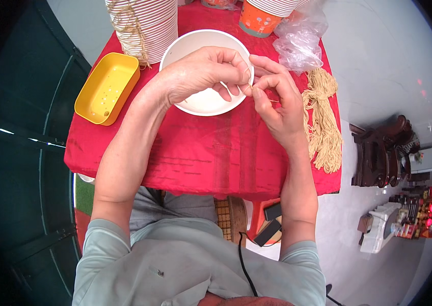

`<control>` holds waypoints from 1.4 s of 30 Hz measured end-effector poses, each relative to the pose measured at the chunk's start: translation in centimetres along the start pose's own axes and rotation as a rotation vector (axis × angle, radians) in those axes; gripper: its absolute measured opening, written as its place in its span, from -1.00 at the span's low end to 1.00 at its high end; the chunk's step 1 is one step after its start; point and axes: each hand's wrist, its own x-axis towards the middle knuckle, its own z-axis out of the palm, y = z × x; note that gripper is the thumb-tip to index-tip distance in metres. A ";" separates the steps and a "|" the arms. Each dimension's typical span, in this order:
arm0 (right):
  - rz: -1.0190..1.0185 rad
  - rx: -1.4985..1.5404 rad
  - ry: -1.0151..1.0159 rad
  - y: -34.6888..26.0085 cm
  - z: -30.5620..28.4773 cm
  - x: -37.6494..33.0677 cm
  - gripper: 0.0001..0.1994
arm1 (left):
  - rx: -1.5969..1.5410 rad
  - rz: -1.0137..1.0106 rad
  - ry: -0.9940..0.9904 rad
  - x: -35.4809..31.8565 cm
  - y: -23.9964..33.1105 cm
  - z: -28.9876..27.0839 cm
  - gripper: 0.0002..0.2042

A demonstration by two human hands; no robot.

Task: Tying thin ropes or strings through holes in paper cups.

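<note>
My left hand (213, 71) reaches over the white bowl (203, 106), its thumb and fingers pinched together at the bowl's right rim. Fingertip to fingertip with it, my right hand (279, 99) is closed in a pinch just outside that rim. A thin tan string (275, 101) runs between the pinching fingers, and a short piece shows by the right palm; most of it is hidden. To the right of my right hand lies a tied hank of the same tan string (323, 127).
A red cloth (200, 153) covers the table. At the left stand a yellow tray (120, 94) with small bits inside and a tall stack of white paper tubs (155, 30) tied with string. Behind are orange-patterned tubs (258, 20) and a crumpled clear plastic bag (300, 46).
</note>
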 end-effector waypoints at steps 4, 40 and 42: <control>-0.024 -0.015 0.002 0.1 0.1 0.1 -0.87 | -0.001 0.033 0.035 0.1 -0.3 -0.1 -0.85; -0.101 -0.142 0.077 0.2 0.8 0.0 -0.84 | 0.014 0.036 0.090 0.5 -0.9 0.1 -0.80; -0.094 -0.138 0.084 0.3 0.7 0.0 -0.85 | 0.032 0.032 0.098 0.5 -0.8 0.1 -0.79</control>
